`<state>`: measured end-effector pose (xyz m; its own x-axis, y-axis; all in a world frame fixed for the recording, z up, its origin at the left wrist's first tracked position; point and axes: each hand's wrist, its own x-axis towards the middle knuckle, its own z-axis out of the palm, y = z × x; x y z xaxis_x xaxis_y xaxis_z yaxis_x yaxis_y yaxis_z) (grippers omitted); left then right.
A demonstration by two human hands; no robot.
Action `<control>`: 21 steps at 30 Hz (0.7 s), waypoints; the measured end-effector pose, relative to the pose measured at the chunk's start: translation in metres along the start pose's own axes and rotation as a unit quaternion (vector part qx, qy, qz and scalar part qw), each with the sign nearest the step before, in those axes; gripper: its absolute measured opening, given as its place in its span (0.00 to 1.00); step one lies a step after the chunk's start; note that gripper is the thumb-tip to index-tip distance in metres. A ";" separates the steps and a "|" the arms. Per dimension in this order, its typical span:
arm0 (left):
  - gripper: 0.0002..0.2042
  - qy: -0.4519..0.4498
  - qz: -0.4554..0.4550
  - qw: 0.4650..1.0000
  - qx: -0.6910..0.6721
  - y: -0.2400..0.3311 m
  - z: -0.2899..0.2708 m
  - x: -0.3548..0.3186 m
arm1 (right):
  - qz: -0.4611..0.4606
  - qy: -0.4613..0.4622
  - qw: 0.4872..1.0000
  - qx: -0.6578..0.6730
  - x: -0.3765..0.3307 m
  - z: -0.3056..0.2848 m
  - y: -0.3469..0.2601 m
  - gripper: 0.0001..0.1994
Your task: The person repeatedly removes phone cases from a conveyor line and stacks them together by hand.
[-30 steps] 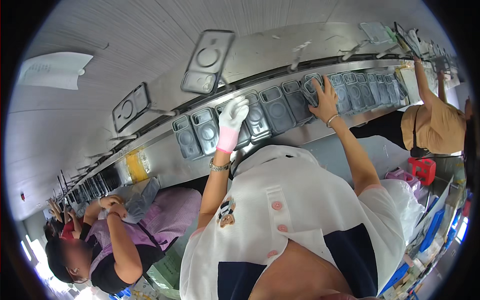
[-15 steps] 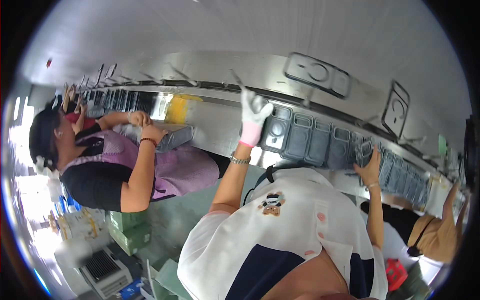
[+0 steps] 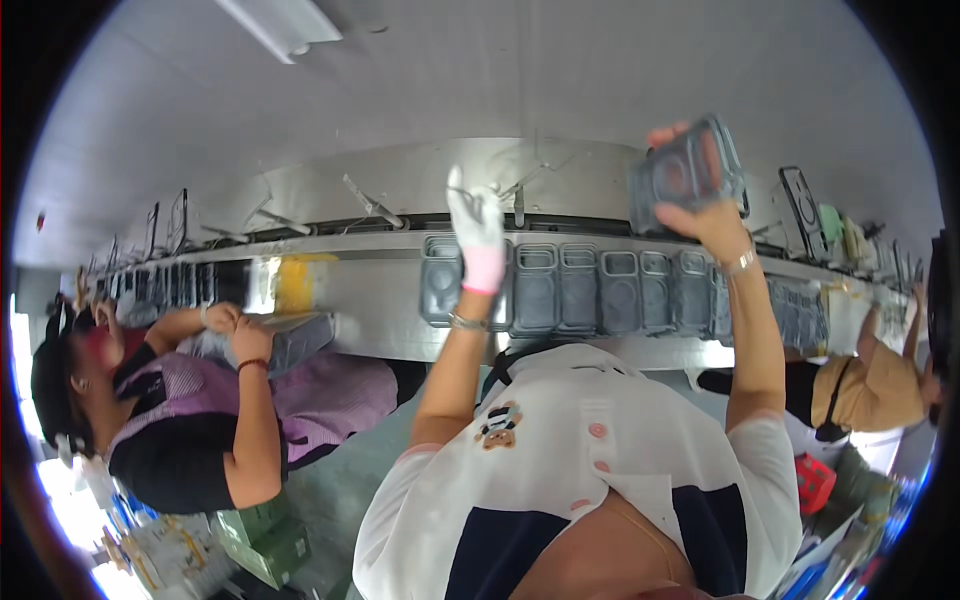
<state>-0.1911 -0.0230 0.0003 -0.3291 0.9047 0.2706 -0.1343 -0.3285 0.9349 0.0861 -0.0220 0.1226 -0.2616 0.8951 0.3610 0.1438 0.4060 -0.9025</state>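
My right hand (image 3: 705,215) is raised at the right, bare, with its fingers wrapped round a translucent grey phone case (image 3: 668,175). It may be more than one case together; motion blurs it. My left hand (image 3: 478,225) wears a white glove with a pink cuff. One finger points up and the others are apart, close to a thin metal holder (image 3: 518,205) on the rail. Beneath both hands, several grey translucent phone cases (image 3: 578,290) form a row on the metal bench (image 3: 380,320); my left wrist covers part of one.
A rail with metal holders (image 3: 372,203) runs along the bench's far side. A dark-rimmed phone case (image 3: 800,205) hangs at its right. A co-worker in a purple apron (image 3: 335,400) handles a grey bundle (image 3: 295,335) at my left. Another person in tan (image 3: 868,390) is at the right.
My right hand has risen from the bench row to above the rail, carrying the phone case. My left hand has moved left a little. The view has shifted, and the hanging cases appear elsewhere.
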 end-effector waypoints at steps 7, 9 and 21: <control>0.11 -0.247 -0.124 0.937 -0.215 -0.031 0.053 0.043 | 0.022 -0.066 0.996 -0.053 0.018 -0.059 0.031 0.42; 0.05 -0.261 -0.168 0.930 -0.196 -0.033 0.075 0.035 | 0.042 -0.100 0.993 -0.035 0.001 -0.080 0.033 0.42; 0.15 -0.387 -0.111 0.912 -0.082 -0.039 0.223 -0.028 | 0.044 -0.043 0.950 -0.306 -0.030 -0.142 0.019 0.44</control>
<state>0.0322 0.0251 0.0074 0.4730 0.8533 0.2194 -0.2753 -0.0934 0.9568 0.2325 -0.0155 0.1281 -0.2961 0.9228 0.2466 0.6898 0.3852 -0.6130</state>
